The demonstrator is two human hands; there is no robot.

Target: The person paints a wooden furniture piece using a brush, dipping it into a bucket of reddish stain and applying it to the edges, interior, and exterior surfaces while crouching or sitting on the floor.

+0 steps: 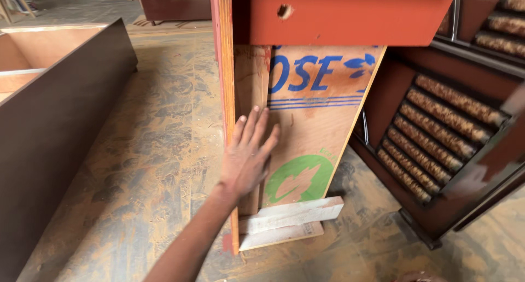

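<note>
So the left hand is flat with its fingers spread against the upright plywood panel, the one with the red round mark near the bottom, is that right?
Not quite: the round mark near the bottom is green, not red. The rest holds. In the head view the left hand lies flat with its fingers spread against the upright plywood panel, beside the panel's orange-red edge.

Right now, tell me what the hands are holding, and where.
Nothing is gripped. One hand, fingers spread, lies flat against the upright plywood panel, near its red edge.
</note>
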